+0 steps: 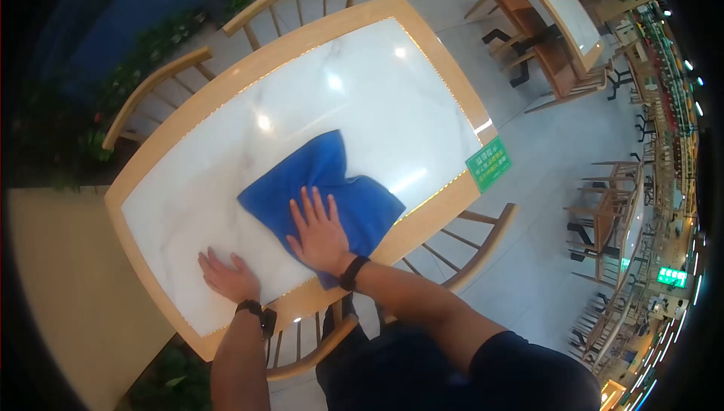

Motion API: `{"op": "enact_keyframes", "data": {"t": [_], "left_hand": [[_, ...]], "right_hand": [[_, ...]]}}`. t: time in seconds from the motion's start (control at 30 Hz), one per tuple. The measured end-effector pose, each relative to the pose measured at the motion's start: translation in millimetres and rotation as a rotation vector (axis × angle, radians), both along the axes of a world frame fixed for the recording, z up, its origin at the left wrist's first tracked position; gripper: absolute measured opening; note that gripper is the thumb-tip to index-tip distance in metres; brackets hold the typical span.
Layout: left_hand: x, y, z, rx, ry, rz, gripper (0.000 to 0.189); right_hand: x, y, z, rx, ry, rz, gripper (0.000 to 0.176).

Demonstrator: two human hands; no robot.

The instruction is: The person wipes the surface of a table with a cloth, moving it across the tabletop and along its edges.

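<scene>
By the near-left part of the table point(347, 23), the left hand point(230, 279) is being held palm down on the bare top, its fingers released and being directed toward the far-left corner, with nothing grasped. To its right, the cloth point(313, 166) is being spread beside the middle of the near edge, one corner being laid over the wooden rim. The right hand point(323, 237) is being rested upon it, so this hand is the nearer one; its fingers, open and unclenched, are being pointed to the far edge, and more cloth is being seen beyond their tips and at both sides. No clear long axis is being shown; blue, thin-looking, softly creased fabric is being seen, notched at its far-right side.
</scene>
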State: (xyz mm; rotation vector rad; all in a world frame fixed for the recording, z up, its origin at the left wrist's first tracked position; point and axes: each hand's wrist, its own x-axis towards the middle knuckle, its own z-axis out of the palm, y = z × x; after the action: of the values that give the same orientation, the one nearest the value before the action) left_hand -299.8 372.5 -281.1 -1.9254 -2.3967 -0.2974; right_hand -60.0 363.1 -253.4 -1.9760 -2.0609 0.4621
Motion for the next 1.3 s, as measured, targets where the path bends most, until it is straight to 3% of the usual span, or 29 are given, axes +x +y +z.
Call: {"op": "enact_keyframes", "data": {"t": [0.17, 0.2, 0.23, 0.3, 0.33, 0.43, 0.53, 0.63, 0.67, 0.7, 0.73, 0.77, 0.8, 0.87, 0.97, 1.0, 1.03, 1.07, 1.1, 1.13, 1.17, 1.23, 1.3], "left_hand": [[-7, -4, -9, 0.028, 0.003, -0.055, 0.058], [-6, -4, -9, 0.014, -0.026, -0.026, 0.058], [-4, -3, -9, 0.022, -0.017, -0.03, 0.057], [-6, -3, -11, 0.037, 0.01, -0.035, 0.055], [-8, -4, -12, 0.054, 0.001, -0.05, 0.055], [-4, -3, -10, 0.03, -0.015, -0.021, 0.055], [-1, -2, -7, 0.017, -0.005, -0.012, 0.055], [-6, -3, -8, 0.055, 0.027, -0.049, 0.055], [-6, -3, -7, 0.062, 0.027, -0.05, 0.055], [-6, -3, -6, 0.072, 0.03, -0.048, 0.056], [-7, -3, -7, 0.079, 0.035, -0.046, 0.056], [-13, -6, -12, 0.081, 0.051, -0.056, 0.056], [-20, -5, -22, 0.085, 0.067, -0.065, 0.056], [-31, -4, -28, 0.069, 0.083, -0.105, 0.054], [-13, -4, -19, 0.063, 0.047, -0.054, 0.055], [-9, -3, -12, 0.04, 0.032, -0.058, 0.055], [-8, -4, -11, 0.052, 0.027, -0.068, 0.055], [-8, -5, -11, 0.064, 0.023, -0.077, 0.055], [-7, -6, -13, 0.073, 0.017, -0.083, 0.055], [-7, -9, -14, 0.067, 0.017, -0.081, 0.055], [-8, -9, -14, 0.064, 0.017, -0.081, 0.055], [-7, -5, -14, 0.069, 0.001, -0.07, 0.055], [-4, -6, -11, 0.068, -0.026, -0.053, 0.055]], "right_hand": [[68, -11, -12, -0.003, 0.076, 0.053, 0.065], [102, -25, -24, 0.047, 0.211, -0.126, 0.063], [142, -28, -10, 0.067, -0.073, -0.198, 0.058], [245, -54, -42, 0.264, -0.298, -0.494, 0.054], [298, -60, -51, 0.317, -0.288, -0.685, 0.053], [389, -59, -60, 0.284, -0.439, -0.829, 0.051], [362, -66, -72, 0.303, -0.429, -0.9, 0.052], [225, -102, -80, 0.256, -0.22, -0.67, 0.058], [164, -118, -87, 0.34, -0.153, -0.455, 0.063], [102, -119, -54, -0.028, -0.02, -0.247, 0.064], [64, -95, 4, -0.4, 0.143, 0.149, 0.063], [28, -79, 25, -0.413, 0.305, 0.324, 0.06], [-13, -103, -11, -0.045, 0.225, 0.405, 0.059], [-47, -91, -27, 0.008, 0.4, 0.504, 0.056], [-11, -92, -41, -0.086, 0.635, 0.309, 0.057], [28, -99, -43, -0.092, 0.579, 0.209, 0.059], [73, -99, -26, -0.192, 0.558, -0.028, 0.055], [130, -98, -24, -0.488, 0.165, -0.079, 0.049], [196, -124, -68, -0.004, -0.086, -0.209, 0.046], [255, -112, -41, -0.162, -0.036, -0.709, 0.054], [320, -119, -63, 0.298, -0.313, -0.702, 0.06], [410, -115, -68, 0.19, -0.449, -0.842, 0.064], [436, -92, -72, 0.091, -0.393, -1.023, 0.063]]}}
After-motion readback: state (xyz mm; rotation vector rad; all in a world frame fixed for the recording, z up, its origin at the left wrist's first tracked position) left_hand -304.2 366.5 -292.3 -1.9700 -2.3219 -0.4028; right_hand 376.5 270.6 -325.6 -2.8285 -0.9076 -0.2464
